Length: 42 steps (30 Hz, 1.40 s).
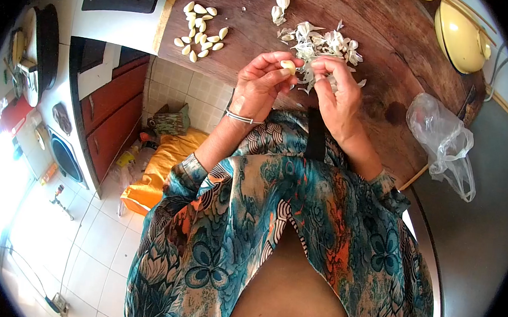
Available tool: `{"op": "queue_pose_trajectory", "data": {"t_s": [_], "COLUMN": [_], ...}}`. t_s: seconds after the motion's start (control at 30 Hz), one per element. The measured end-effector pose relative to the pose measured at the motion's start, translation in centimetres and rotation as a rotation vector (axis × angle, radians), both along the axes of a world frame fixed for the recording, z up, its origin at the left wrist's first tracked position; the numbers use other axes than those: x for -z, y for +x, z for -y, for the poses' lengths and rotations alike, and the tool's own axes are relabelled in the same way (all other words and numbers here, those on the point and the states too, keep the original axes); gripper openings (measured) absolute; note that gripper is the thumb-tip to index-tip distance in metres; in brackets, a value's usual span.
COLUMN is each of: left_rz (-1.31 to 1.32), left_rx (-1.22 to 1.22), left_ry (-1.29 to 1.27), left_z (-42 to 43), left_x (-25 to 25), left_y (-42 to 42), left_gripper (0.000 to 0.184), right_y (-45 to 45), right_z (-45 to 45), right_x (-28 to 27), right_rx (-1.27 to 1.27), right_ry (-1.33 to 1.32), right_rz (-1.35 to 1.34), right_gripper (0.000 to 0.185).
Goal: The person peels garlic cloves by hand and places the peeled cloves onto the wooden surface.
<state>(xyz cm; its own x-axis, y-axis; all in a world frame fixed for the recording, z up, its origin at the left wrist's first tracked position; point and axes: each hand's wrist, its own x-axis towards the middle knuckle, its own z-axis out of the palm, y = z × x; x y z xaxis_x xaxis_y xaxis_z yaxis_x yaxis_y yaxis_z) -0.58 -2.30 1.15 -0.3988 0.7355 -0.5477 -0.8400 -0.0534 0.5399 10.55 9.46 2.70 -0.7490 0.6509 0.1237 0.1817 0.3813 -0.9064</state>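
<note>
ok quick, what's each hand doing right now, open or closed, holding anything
Left hand: closed on a peeled garlic clove, held at the fingertips.
Right hand: closed, fingers curled in; can't tell whether it pinches anything.

two hands (262,88) (340,92), over a dozen peeled cloves (198,37), one orange sack (168,163).

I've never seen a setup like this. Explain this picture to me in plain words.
There is no machine here, just a person's two bare hands. The single picture comes from a camera on their head, looking down. The left hand pinches a pale garlic clove; the right hand is beside it, its fingertips too unclear to tell whether they hold anything. On the wooden table lie loose peeled cloves towards the left and papery skins beyond the hands.
</note>
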Motion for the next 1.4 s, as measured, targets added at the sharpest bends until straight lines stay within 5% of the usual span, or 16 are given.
{"op": "queue_pose_trajectory", "data": {"t_s": [0.67, 1.07, 1.23, 1.4], "left_rz": [-0.481, -0.335, -0.606, -0.438], "left_rx": [0.301, 0.207, 0.235, 0.241], "left_ry": [-0.163, -0.135, -0.131, -0.117], "left_z": [0.3, -0.3, -0.1, 0.0], "left_x": [-0.8, -0.8, -0.2, -0.2], "left_y": [0.7, 0.7, 0.9, 0.8], "left_gripper": [0.022, 0.018, 0.019, 0.025], "right_y": [0.3, 0.1, -0.1, 0.0], "right_z": [0.1, 0.5, 0.6, 0.8], "right_x": [0.7, 0.5, 0.4, 0.9], "right_rx": [-0.041, 0.009, -0.042, -0.006], "right_ry": [-0.566, -0.571, -0.299, -0.240], "right_rz": [0.126, 0.071, 0.104, 0.113], "right_gripper": [0.023, 0.026, 0.027, 0.026]}}
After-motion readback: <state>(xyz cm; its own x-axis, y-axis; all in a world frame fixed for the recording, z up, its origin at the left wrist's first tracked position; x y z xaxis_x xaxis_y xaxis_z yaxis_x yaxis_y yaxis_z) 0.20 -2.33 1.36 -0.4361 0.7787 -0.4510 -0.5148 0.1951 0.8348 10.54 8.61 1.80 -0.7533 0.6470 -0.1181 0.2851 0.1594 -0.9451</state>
